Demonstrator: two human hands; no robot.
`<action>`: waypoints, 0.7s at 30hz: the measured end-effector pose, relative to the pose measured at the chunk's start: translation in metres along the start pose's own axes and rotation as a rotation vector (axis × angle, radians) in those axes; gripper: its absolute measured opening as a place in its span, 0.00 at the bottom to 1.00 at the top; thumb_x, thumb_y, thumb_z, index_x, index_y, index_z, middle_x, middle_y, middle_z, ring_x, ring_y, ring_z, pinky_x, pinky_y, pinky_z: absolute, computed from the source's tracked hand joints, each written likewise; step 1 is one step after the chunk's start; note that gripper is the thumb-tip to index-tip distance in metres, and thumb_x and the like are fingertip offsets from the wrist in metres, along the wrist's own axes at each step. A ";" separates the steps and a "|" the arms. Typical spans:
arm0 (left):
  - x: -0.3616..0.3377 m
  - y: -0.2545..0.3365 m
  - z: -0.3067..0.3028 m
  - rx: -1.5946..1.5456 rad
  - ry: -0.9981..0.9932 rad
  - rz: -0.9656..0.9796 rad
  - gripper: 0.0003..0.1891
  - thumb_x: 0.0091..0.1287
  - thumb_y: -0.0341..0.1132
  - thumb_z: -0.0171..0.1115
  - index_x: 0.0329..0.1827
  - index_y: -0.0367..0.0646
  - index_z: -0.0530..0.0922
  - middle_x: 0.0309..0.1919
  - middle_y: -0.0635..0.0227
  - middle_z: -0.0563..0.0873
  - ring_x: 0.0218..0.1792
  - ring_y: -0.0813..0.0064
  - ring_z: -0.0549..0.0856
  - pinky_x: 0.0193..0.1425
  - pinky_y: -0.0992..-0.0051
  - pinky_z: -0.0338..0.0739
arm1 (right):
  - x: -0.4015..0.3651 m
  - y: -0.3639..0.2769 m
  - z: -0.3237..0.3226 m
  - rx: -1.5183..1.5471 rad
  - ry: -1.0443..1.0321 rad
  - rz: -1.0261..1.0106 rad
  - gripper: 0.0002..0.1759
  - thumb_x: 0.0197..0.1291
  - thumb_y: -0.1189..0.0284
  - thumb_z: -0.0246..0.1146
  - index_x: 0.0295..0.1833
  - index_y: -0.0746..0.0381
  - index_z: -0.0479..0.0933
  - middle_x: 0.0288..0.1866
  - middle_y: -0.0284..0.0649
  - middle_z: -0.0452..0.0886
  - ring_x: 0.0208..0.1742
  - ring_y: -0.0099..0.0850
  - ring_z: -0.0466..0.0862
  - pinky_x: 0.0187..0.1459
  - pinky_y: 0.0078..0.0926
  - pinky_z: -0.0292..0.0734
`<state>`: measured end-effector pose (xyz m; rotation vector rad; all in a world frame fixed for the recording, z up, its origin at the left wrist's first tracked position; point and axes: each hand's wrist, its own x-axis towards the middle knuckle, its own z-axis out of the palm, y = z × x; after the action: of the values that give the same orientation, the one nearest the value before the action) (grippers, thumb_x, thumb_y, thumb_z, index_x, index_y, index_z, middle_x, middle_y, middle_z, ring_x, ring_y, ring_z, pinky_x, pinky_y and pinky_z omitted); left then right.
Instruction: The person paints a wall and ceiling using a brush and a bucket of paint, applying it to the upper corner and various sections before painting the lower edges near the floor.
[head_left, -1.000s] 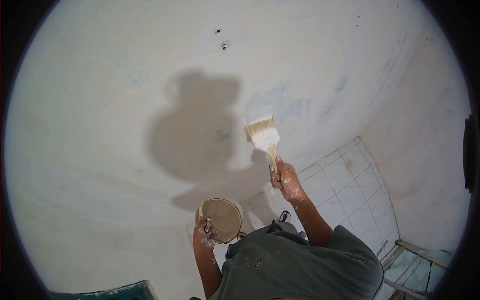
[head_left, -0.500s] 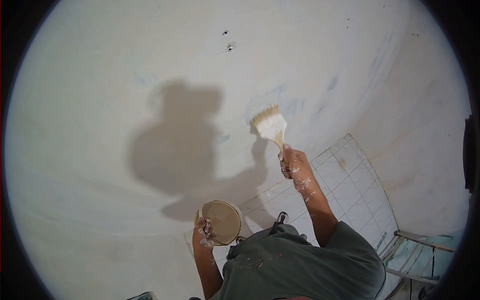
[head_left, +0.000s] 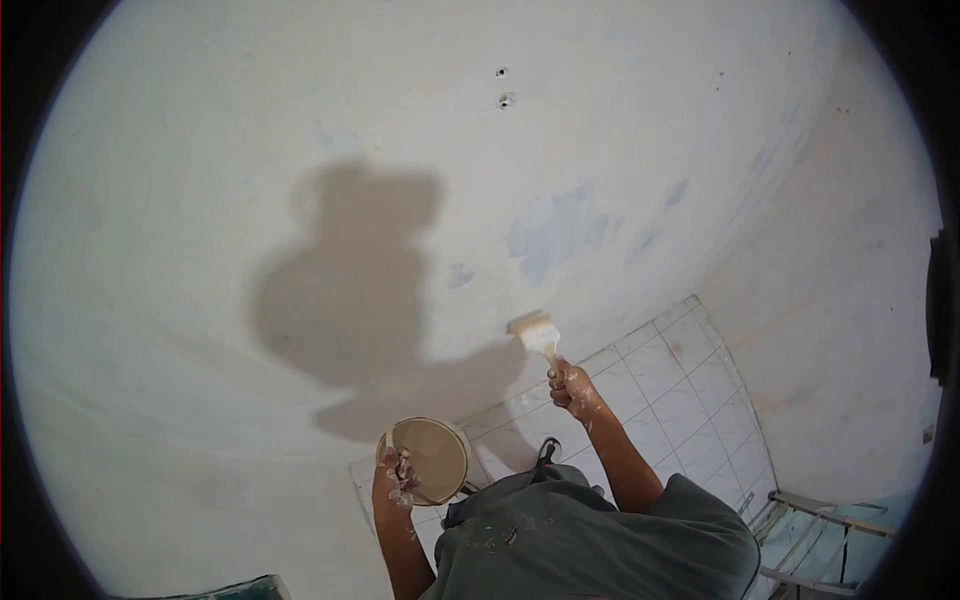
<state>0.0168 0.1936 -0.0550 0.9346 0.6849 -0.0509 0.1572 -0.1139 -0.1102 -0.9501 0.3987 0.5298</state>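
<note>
My right hand (head_left: pixel 573 388) is wrapped round the handle of a wide paintbrush (head_left: pixel 541 335), its bristles at the lower part of the pale wall (head_left: pixel 400 120). Higher up on that wall is a bluish patch (head_left: pixel 560 230). With my left hand (head_left: pixel 398 474) I grip the near-left rim of a round bucket (head_left: pixel 440 445), seen from above with pale beige contents. White paint specks cover both hands. A dark shadow of my head and arm falls across the wall to the left of the brush.
White floor tiles (head_left: pixel 650 375) run along the foot of the wall. A ladder-like frame (head_left: pixel 830 520) stands at the lower right. Two small holes with fittings (head_left: pixel 504 100) are in the wall above. A dark green edge (head_left: pixel 250 588) shows at the bottom left.
My right hand has brought the brush down the wall, from the bluish patch to near the floor. My left hand stays on the bucket, which sits slightly lower and further left in view.
</note>
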 end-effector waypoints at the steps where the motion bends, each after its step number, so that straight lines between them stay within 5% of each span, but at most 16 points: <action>1: 0.001 0.000 0.000 0.037 0.010 0.009 0.16 0.64 0.47 0.51 0.29 0.42 0.71 0.11 0.79 0.63 0.10 0.86 0.58 0.13 0.84 0.51 | 0.003 0.005 -0.007 -0.092 0.108 0.067 0.21 0.63 0.53 0.44 0.24 0.58 0.64 0.12 0.26 0.56 0.08 0.17 0.51 0.12 0.17 0.46; 8: 0.003 0.003 -0.002 0.080 -0.084 -0.024 0.16 0.63 0.48 0.52 0.30 0.42 0.71 0.11 0.79 0.64 0.10 0.86 0.59 0.13 0.84 0.50 | -0.057 -0.091 0.044 -0.237 0.207 -0.378 0.22 0.61 0.56 0.48 0.23 0.61 0.68 0.12 0.30 0.63 0.09 0.19 0.60 0.11 0.17 0.51; 13: 0.004 0.007 -0.001 0.143 -0.105 -0.029 0.16 0.63 0.48 0.51 0.30 0.43 0.71 0.10 0.78 0.64 0.09 0.86 0.58 0.13 0.83 0.50 | -0.133 -0.149 0.081 -0.187 -0.055 -0.664 0.25 0.61 0.50 0.48 0.22 0.60 0.67 0.11 0.28 0.61 0.11 0.16 0.56 0.12 0.14 0.48; 21: -0.004 0.013 0.007 0.117 -0.098 -0.041 0.16 0.63 0.47 0.52 0.29 0.42 0.71 0.10 0.78 0.64 0.09 0.84 0.58 0.13 0.82 0.51 | -0.044 -0.048 0.051 -0.176 -0.078 -0.364 0.27 0.59 0.47 0.48 0.21 0.59 0.66 0.12 0.28 0.60 0.11 0.18 0.57 0.13 0.17 0.48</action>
<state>0.0217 0.1950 -0.0408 1.0232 0.6148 -0.1739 0.1547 -0.1049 -0.0279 -1.1377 0.1036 0.2705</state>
